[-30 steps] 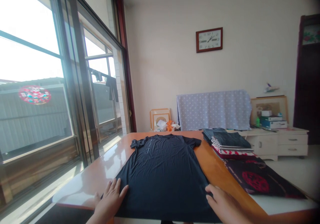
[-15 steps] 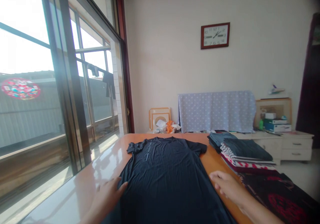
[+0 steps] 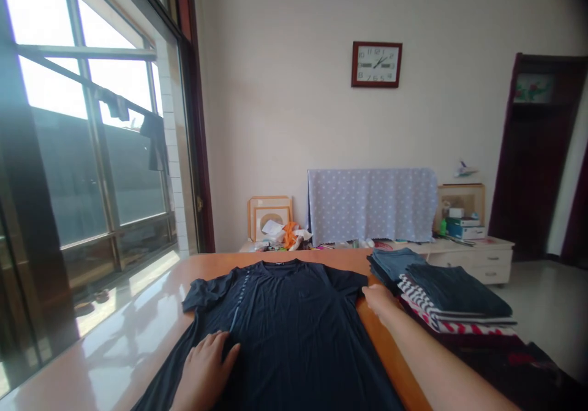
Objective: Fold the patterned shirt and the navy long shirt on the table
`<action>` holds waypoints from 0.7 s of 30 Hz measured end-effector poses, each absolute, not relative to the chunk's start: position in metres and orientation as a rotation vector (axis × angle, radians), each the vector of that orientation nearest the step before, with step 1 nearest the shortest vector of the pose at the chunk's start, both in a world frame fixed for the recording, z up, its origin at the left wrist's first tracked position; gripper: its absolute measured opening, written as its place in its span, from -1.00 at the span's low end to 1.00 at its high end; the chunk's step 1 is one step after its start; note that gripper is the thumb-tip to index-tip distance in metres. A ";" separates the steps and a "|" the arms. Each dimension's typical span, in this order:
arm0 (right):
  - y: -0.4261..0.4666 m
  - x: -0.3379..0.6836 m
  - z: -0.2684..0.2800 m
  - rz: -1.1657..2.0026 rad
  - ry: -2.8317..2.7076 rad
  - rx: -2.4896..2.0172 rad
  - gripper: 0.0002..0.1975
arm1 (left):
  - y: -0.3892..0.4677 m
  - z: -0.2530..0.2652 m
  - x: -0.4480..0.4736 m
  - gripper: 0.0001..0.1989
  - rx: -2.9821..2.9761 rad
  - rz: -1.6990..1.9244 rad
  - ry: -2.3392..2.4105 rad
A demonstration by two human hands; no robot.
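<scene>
A dark navy T-shirt (image 3: 294, 325) lies spread on the glossy orange-brown table (image 3: 151, 294), its neckline toward the far edge and light lettering down one side. My left hand (image 3: 206, 362) rests palm down on the shirt's left part, thumb apart from the fingers. At the hem of the right sleeve, my right hand (image 3: 377, 297) is closed on the T-shirt's edge; its fingertips are partly hidden.
Right of the shirt are folded jeans (image 3: 397, 263) and a stack of folded clothes (image 3: 459, 294). Beyond the table, a pale dotted cloth (image 3: 372, 206) drapes over something on a white cabinet (image 3: 493, 264). A window (image 3: 92, 172) runs along the left.
My right hand has reached forward to the right sleeve and closed there. My left hand has come onto the shirt from its left edge. The view has turned right.
</scene>
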State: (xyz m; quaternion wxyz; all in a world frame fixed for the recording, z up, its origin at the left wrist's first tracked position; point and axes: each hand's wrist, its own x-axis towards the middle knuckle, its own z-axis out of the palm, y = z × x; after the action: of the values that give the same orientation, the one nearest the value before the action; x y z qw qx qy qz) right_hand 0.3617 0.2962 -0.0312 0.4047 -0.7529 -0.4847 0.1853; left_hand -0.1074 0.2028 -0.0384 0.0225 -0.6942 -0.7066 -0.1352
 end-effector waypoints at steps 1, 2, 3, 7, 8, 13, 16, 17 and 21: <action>0.309 0.366 -0.031 0.428 -1.234 -1.970 -0.65 | 0.204 -0.045 -0.107 -0.39 -2.143 -0.406 -2.200; 0.321 0.370 -0.032 0.395 -1.240 -2.046 -0.65 | 0.204 -0.050 -0.107 -0.39 -2.146 -0.408 -2.201; 0.332 0.373 -0.032 0.367 -1.244 -2.119 -0.65 | 0.205 -0.053 -0.108 -0.40 -2.152 -0.418 -2.197; 0.373 0.378 -0.036 0.293 -1.248 -2.325 -0.54 | 0.209 -0.057 -0.111 -0.38 -2.169 -0.463 -2.182; 0.381 0.378 -0.037 0.276 -1.244 -2.362 -0.51 | 0.210 -0.057 -0.112 -0.37 -2.167 -0.465 -2.189; 0.410 0.378 -0.046 0.211 -1.229 -2.487 -0.38 | 0.216 -0.063 -0.115 -0.35 -2.147 -0.486 -2.205; 0.418 0.382 -0.053 0.216 -1.266 -2.500 -0.42 | 0.218 -0.067 -0.116 -0.36 -2.140 -0.514 -2.186; 0.420 0.384 -0.055 0.218 -1.284 -2.495 -0.46 | 0.218 -0.068 -0.116 -0.36 -2.137 -0.518 -2.187; 0.425 0.388 -0.059 0.196 -1.329 -2.461 -0.52 | 0.218 -0.068 -0.114 -0.39 -2.135 -0.530 -2.205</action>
State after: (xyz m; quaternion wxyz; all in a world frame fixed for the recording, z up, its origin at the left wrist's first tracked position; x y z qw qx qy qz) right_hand 0.3885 0.4253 -0.0587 0.1681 -0.8653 -0.4671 0.0688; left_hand -0.1145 0.2183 -0.0681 0.0135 -0.6855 -0.7078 -0.1701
